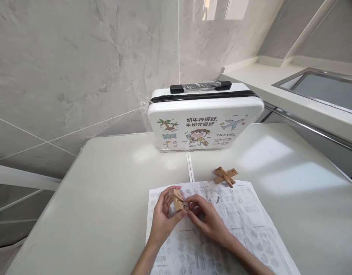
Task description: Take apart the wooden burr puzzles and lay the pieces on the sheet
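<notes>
Here's the pale table [107, 183] before you, the white case [206, 126] standing toward its back, the printed sheet [250, 229] spread out in front! Over that sheet are your left hand [164, 217] and right hand [207, 217], with a crossed wooden piece [226, 176] at its far edge. And the marked wooden blocks [178, 205]? Clasped in your left, pinched by your right!

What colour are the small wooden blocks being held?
Light tan; the head view shows the small wooden blocks best.
</notes>
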`<state>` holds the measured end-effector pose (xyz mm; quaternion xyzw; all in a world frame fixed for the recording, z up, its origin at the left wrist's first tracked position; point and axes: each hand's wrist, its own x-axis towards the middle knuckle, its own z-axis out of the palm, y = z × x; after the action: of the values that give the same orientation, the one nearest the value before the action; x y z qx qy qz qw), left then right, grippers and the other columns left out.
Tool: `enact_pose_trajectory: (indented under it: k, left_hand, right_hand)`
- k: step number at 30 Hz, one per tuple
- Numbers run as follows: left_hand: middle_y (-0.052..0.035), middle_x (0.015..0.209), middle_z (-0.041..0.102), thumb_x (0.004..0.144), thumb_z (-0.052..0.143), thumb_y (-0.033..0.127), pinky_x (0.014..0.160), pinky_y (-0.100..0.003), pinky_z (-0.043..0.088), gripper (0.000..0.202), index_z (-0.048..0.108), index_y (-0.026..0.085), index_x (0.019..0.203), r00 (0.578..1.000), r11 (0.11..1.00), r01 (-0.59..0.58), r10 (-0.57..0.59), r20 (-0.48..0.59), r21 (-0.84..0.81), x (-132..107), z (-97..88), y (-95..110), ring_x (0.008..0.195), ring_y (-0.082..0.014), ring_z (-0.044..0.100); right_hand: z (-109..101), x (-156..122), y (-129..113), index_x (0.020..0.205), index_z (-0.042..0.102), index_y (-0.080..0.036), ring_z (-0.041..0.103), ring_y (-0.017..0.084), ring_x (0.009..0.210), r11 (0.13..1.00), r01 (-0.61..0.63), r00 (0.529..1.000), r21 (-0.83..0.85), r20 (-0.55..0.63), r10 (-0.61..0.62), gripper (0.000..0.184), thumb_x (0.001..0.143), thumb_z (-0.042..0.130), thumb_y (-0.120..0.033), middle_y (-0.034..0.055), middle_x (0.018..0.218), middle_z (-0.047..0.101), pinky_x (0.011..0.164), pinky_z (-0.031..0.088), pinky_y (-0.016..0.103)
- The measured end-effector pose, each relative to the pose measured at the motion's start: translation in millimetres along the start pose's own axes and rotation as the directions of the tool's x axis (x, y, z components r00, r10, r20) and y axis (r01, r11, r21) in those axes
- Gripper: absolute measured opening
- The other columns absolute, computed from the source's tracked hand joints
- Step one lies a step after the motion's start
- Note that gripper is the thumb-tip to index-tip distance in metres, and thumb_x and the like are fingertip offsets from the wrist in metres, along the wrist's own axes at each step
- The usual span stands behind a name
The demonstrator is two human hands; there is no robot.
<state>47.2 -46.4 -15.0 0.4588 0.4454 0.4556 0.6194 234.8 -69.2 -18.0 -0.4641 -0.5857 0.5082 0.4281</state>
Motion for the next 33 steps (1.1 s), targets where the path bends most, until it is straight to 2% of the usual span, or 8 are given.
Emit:
enact_pose_trajectory:
  k: [8,14,24,30,31,33]
  left_hand:
    - [-0.0150,0.152,0.059,0.081,0.091,0.039,0.110,-0.049,0.054,0.068,0.059,0.027,0.139,0.999,0.998,0.002,-0.004,-0.034,-0.060,0.4,1.5,2.9,0.129,-0.0337,0.067]
    - [-0.0153,0.152,0.059,0.081,0.091,0.042,0.112,-0.050,0.054,0.069,0.058,0.026,0.140,0.999,0.998,0.003,-0.006,-0.044,-0.058,0.3,1.4,3.0,0.130,-0.0341,0.066]
    - [-0.0171,0.153,0.059,0.081,0.091,0.039,0.114,-0.050,0.051,0.071,0.056,0.025,0.140,1.000,0.999,0.014,-0.014,-0.007,-0.049,-0.2,2.4,3.4,0.129,-0.0337,0.066]
    - [-0.0157,0.154,0.057,0.077,0.093,0.044,0.111,-0.049,0.053,0.075,0.056,0.029,0.141,1.000,0.995,0.019,-0.018,0.010,-0.101,1.4,-2.7,3.2,0.130,-0.0343,0.066]
    - [-0.0152,0.154,0.057,0.077,0.093,0.044,0.110,-0.047,0.053,0.076,0.056,0.029,0.141,1.000,0.995,0.017,-0.015,0.022,-0.102,1.4,-3.4,4.0,0.129,-0.0339,0.066]
    - [-0.0145,0.153,0.058,0.076,0.094,0.043,0.108,-0.044,0.054,0.076,0.057,0.030,0.142,0.999,0.994,0.013,-0.008,0.048,-0.107,1.2,-4.3,6.6,0.129,-0.0334,0.066]
  right_hand:
    - [3.5,-3.6,5.9,0.127,0.058,-0.024,0.066,0.017,0.080,0.999,-0.001,0.998,-0.051,-0.064,-0.002,0.025,0.104,0.050,-0.022,0.0094,0.114,0.066,0.064,0.053,0.028]
    - [2.1,-2.7,5.4,0.125,0.058,-0.024,0.066,0.016,0.076,0.997,0.009,0.997,-0.078,-0.075,-0.015,0.024,0.102,0.051,-0.020,0.0082,0.112,0.066,0.063,0.053,0.028]
    - [2.9,-1.9,11.4,0.121,0.060,-0.025,0.067,0.017,0.074,0.992,0.033,0.997,-0.123,-0.072,-0.042,0.017,0.105,0.052,-0.027,0.0077,0.108,0.064,0.060,0.052,0.028]
    - [2.9,-1.2,5.9,0.131,0.058,-0.025,0.070,0.016,0.075,0.999,0.021,0.998,-0.040,-0.057,-0.024,0.026,0.107,0.053,-0.034,0.0127,0.128,0.064,0.061,0.054,0.029]
    - [2.3,-0.9,3.5,0.132,0.057,-0.025,0.070,0.016,0.075,1.000,0.008,0.999,-0.015,-0.046,-0.009,0.027,0.107,0.054,-0.035,0.0116,0.123,0.067,0.061,0.054,0.029]
    - [0.3,-0.1,-1.9,0.135,0.057,-0.024,0.071,0.018,0.074,0.999,-0.026,0.999,0.032,-0.020,0.027,0.031,0.107,0.055,-0.038,0.0068,0.101,0.073,0.062,0.053,0.030]
